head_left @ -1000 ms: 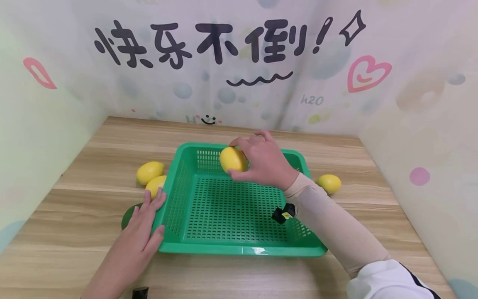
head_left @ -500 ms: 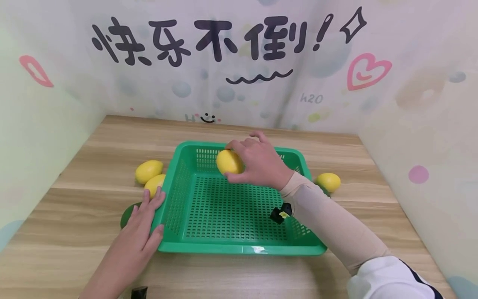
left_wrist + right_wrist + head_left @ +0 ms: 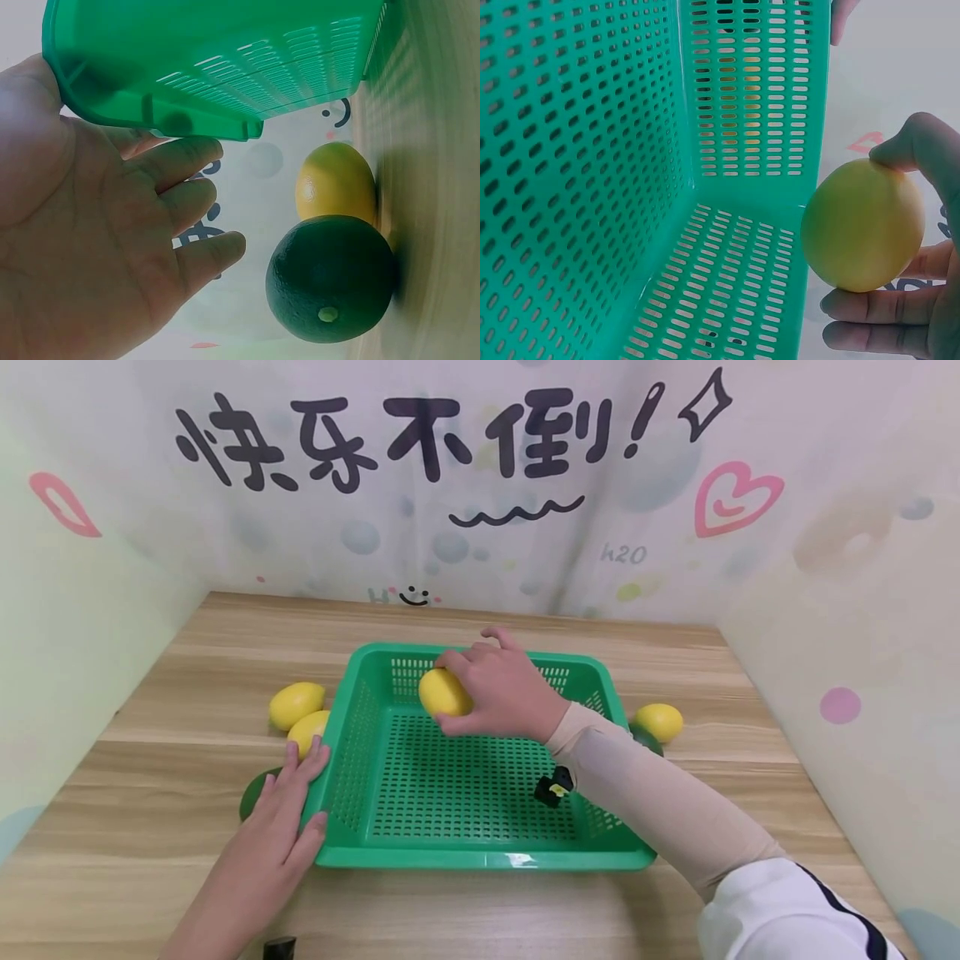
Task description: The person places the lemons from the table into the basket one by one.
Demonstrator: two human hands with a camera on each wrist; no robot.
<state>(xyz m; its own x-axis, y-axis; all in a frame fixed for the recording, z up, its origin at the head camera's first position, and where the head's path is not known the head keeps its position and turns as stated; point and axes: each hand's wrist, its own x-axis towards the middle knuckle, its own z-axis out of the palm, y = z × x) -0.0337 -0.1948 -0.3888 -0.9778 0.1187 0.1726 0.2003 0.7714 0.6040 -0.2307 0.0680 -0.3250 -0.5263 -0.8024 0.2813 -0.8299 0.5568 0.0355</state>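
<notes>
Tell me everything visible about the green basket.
The green basket looks like plastic: rectangular, open-topped, with slotted walls and floor and a wide, smooth rim. It sits upright on the wood-grained table. The left hand touches its left rim; the right hand holds a lemon over it. The right forearm hides part of its right side.

Head view looks forward and down at the green rectangular plastic basket; closer wrist views share it, left beside, right above

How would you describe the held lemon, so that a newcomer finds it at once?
Find the green basket on the table. Above it, the right hand grips the yellow lemon. The other lemons lie on the table outside the basket; this one alone is held.
</notes>
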